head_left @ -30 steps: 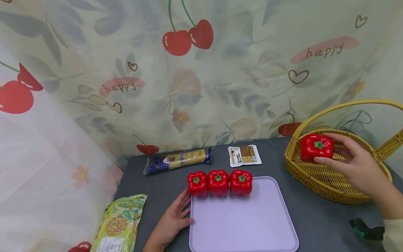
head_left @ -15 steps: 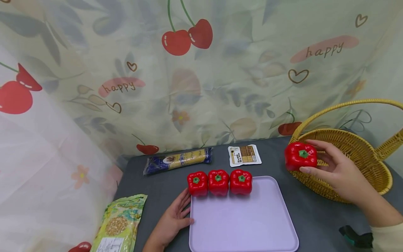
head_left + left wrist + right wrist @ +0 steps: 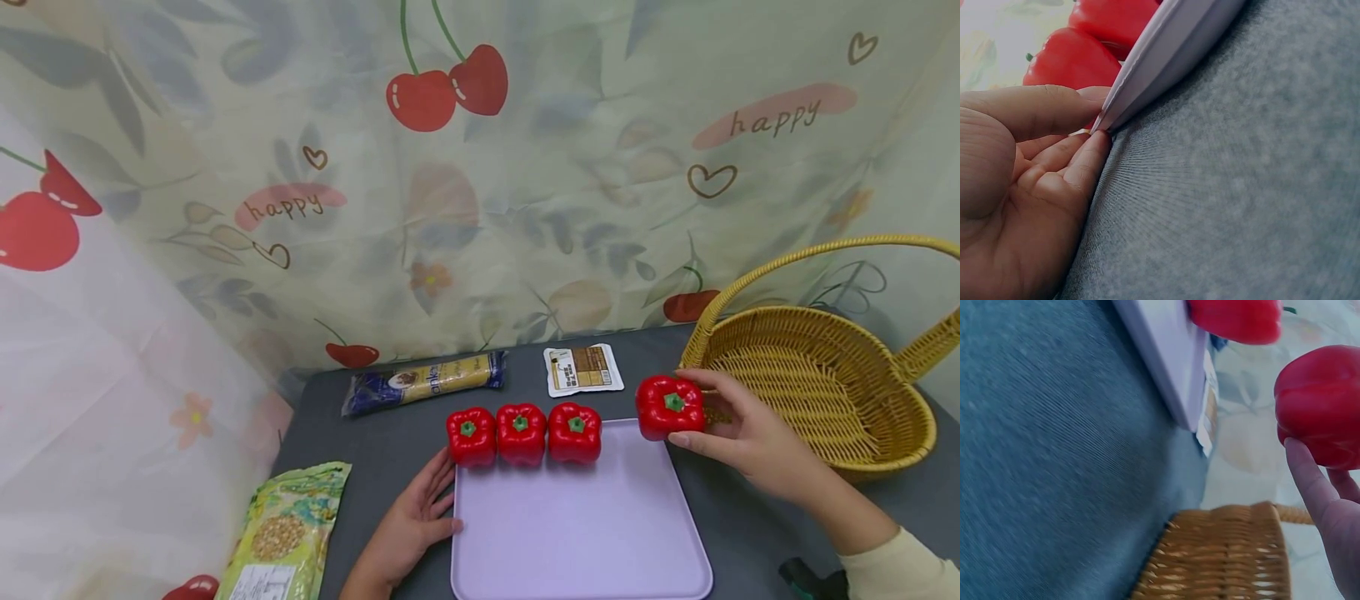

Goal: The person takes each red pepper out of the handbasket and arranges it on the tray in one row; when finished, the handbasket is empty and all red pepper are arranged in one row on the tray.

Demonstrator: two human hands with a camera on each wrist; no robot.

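Note:
My right hand holds a red bell pepper with a green stem, thumb in front and fingers behind. In the head view this pepper is at the back right corner of the lilac tray; the right wrist view shows the pepper raised above the tray's level. Three more bell peppers stand in a row along the tray's back edge, the left one, the middle one and the right one. My left hand pinches the tray's left rim between thumb and fingers, as the left wrist view shows.
A yellow wicker basket with a tall handle stands at the right. Behind the tray lie a blue-and-yellow plastic packet and a small white-and-brown pouch. A green bag of grain lies at the front left. A patterned curtain hangs behind the table.
My right hand has carried the bell pepper leftward and toward me, from over the basket to the tray's back right corner. The left hand and the three peppers have stayed put.

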